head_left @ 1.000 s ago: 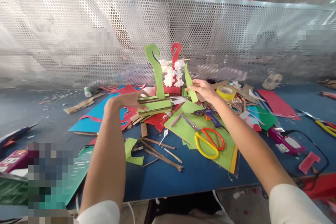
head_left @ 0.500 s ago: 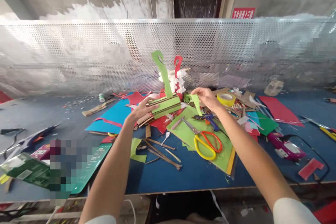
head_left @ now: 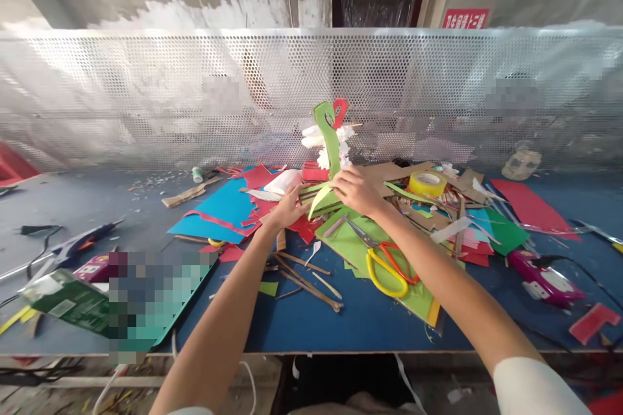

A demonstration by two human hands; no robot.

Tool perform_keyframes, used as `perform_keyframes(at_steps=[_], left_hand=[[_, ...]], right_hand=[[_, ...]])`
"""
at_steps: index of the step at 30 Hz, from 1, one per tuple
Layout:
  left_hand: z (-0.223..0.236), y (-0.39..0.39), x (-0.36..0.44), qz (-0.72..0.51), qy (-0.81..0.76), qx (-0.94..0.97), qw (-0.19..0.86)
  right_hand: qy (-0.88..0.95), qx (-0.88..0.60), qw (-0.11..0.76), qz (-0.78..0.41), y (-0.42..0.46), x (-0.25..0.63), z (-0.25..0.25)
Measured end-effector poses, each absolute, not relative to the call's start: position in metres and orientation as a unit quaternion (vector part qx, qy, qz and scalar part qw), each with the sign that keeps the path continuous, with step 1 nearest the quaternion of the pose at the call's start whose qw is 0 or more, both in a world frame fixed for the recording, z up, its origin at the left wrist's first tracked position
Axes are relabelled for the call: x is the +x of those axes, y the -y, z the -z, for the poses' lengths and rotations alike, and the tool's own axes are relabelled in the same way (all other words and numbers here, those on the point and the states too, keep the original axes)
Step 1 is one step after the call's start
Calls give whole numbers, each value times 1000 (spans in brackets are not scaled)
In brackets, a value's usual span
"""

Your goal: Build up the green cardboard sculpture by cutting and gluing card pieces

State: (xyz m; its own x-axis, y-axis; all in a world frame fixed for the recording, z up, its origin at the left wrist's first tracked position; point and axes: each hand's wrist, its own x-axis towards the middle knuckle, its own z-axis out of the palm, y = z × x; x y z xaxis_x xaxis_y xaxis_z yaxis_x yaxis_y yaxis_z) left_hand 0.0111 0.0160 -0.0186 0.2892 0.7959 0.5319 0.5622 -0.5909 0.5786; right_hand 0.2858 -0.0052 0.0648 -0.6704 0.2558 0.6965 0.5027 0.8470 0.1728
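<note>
A green paper-covered craft block (head_left: 318,209) with brown strips is gripped by my left hand (head_left: 288,209), fingers closed around its left end. From it rises a tall, hook-topped green paper piece (head_left: 331,142). My right hand (head_left: 357,189) is pinched on a pointed green paper piece (head_left: 320,197), held against the block's front near the foot of the hook. Whether the two touch firmly is hidden by the fingers. Just behind stands a red craft piece (head_left: 315,171) with white petal shapes (head_left: 343,149) and a red curled top (head_left: 341,111).
Scissors (head_left: 387,272) lie on green sheets (head_left: 413,301) before my right forearm. Yellow tape (head_left: 427,184) and cardboard scraps sit behind it. Blue paper (head_left: 214,207), a glue gun (head_left: 80,243) and a green box (head_left: 68,305) are to the left. A perforated metal screen (head_left: 219,104) borders the back.
My right hand has moved left with the pointed green paper piece, from beside the block up against it. The block has turned and shifted slightly right in my left hand.
</note>
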Motion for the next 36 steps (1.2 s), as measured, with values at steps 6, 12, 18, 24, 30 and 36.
perform_keyframes(at_steps=[6,12,18,24,30,36], left_hand=[[18,-13,0,-379,-382,829,154],[9,-2,-6,-368,-368,836,174],[1,2,-6,-375,-349,844,157],[-2,3,-2,-384,-361,839,137],[-3,5,2,-381,-357,846,104],[-21,21,14,-443,-376,814,-4]], right_hand=[[914,-177,277,238,-7,281,-39],[933,-156,319,57,-11,294,-45],[898,-169,361,-184,-11,313,-69],[872,-190,341,-295,-11,327,-74],[854,-226,308,-353,-13,327,-72],[829,-242,308,-399,-13,322,-68]])
